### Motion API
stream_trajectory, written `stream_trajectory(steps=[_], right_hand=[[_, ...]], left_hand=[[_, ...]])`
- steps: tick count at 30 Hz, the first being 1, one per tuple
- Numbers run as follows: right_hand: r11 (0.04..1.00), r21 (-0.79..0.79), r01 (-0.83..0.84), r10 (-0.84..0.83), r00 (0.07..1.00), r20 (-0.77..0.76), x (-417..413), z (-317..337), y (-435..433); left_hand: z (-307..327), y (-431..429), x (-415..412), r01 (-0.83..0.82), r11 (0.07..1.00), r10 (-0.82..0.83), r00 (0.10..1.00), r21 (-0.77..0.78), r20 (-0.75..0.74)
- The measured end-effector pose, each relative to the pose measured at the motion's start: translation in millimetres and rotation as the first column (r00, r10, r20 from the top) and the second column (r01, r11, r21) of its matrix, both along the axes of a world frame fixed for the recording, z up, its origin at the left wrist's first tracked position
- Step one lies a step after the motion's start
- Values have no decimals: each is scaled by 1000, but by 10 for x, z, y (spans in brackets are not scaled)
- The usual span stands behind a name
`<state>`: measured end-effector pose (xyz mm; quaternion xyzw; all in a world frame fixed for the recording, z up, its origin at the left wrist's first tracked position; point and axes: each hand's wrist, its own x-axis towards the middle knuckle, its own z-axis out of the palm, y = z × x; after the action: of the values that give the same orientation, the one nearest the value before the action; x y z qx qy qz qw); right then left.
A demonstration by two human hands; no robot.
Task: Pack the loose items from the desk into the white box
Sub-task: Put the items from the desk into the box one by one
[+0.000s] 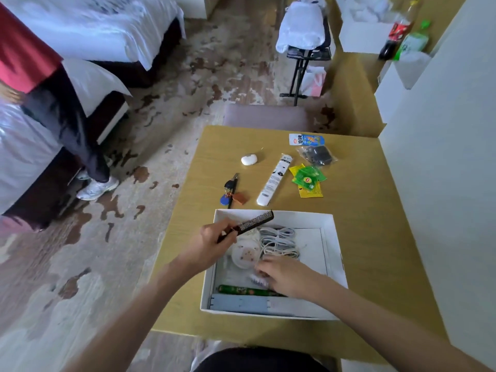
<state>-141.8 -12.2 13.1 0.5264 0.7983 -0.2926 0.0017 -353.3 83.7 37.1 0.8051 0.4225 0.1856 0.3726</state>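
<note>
Looking down from the head view, the left hand point(212, 242) grips a black comb point(252, 224) by its handle end, fingers curled round it. The comb hangs over the far left corner of the white box point(300, 218). Its long axis slants away from the hand, up and to the right, toothed end farthest out. So the thing in hand is already above its goal — the move ahead, I judge, is only a lowering, with the comb turned to lie along a free strip of the floor.

The right hand point(287, 275) is inside the box, nearer the body than the left, fingers resting on a small blurred item. Whether it pinches that item I cannot tell. Just beyond its fingertips lie coiled white cables point(279, 241); between the two hands sits a round white disc point(245, 255).

Beyond both hands, past the box's far wall, loose things wait on the desk point(375, 237) — keys point(232, 193) nearer the left hand, tea sachets point(308, 179) nearer the right.
</note>
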Motion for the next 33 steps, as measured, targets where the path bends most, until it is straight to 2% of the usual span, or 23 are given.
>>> stream_trajectory(steps=[2, 4, 6, 8, 10, 14, 17, 21, 24, 26, 29, 31, 33], right_hand=[[1000, 24, 0, -1, 999, 46, 95, 29, -31], [999, 14, 52, -52, 999, 15, 210, 73, -55], [981, -36, 193, -195, 977, -82, 325, 118, -80], [919, -146, 366, -390, 898, -205, 445, 158, -120], [858, -238, 455, -506, 826, -248, 549, 186, -186], [869, -179, 462, -488, 859, -154, 659, 181, -262], [901, -175, 396, -418, 901, -115, 612, 156, -275], [939, -45, 340, -340, 940, 20, 547, 129, -257], [919, -38, 393, -395, 917, -62, 559, 192, -174], [892, -19, 452, -450, 881, -145, 574, 270, -75], [838, 64, 541, -514, 825, -236, 599, 384, 148], [808, 96, 581, -538, 795, -282, 604, 455, 339], [775, 138, 617, -546, 763, -346, 589, 505, 561]], left_hand=[[12, -72, -15, 51, 998, -47, 994, 43, -95], [30, -125, -13, 142, 985, -121, 973, 96, -197], [18, -151, -2, 226, 965, -182, 942, 130, -283], [-24, -168, 21, 272, 957, -229, 926, 106, -300], [-83, -204, 65, 326, 943, -295, 910, 66, -291], [-219, -283, 220, 402, 916, -384, 875, 1, -294], [-335, -356, 352, 413, 910, -391, 869, 11, -302], [-399, -363, 384, 437, 896, -375, 837, 76, -399], [-274, -232, 324, 361, 921, -296, 893, 146, -338], [-131, -62, 294, 238, 947, -177, 947, 217, -269], [82, 287, 292, 81, 936, -23, 985, 341, -171], [169, 552, 296, -36, 943, 87, 986, 330, -144], [191, 816, 314, -130, 965, 168, 974, 227, -154]])
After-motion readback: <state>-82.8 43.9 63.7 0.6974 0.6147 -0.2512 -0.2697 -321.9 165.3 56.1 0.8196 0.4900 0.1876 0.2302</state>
